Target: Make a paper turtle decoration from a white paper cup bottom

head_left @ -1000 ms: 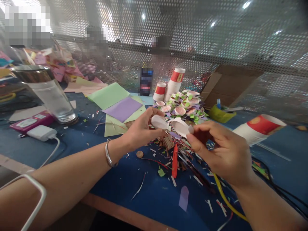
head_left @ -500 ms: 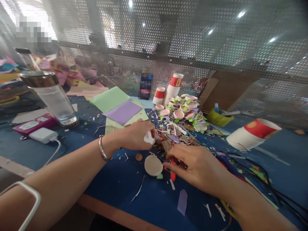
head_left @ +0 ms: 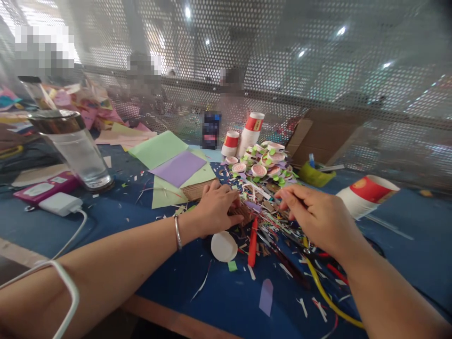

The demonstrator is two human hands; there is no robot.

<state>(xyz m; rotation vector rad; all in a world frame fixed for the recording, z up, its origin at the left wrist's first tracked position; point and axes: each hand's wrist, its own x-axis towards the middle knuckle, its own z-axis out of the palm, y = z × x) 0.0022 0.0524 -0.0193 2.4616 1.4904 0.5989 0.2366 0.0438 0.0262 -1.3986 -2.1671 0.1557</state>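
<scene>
My left hand (head_left: 216,210) lies palm down on a brown strip of corrugated cardboard (head_left: 196,189) at the edge of a heap of paper scraps (head_left: 268,216). Its fingers are curled together, and what they cover is hidden. My right hand (head_left: 315,215) hovers over the same heap, fingers stretched left with their tips among the scraps and nothing visible in them. A white paper disc (head_left: 224,246) lies flat on the blue table (head_left: 212,301), just in front of my left hand. A red pen-like stick (head_left: 253,243) lies beside the disc.
Behind the scraps sit a pile of small paper flowers (head_left: 264,162) and stacked red-and-white cups (head_left: 250,133); another cup (head_left: 367,195) lies tipped at right. Green and purple sheets (head_left: 176,167), a glass bottle (head_left: 76,150), a white charger (head_left: 60,204), a yellow cable (head_left: 328,299) and a perforated screen (head_left: 282,70) surround them.
Both hands came down from holding white discs in the air. One disc now lies on the table. My right hand moved from beside it up into the scraps, and my left settled on the cardboard.
</scene>
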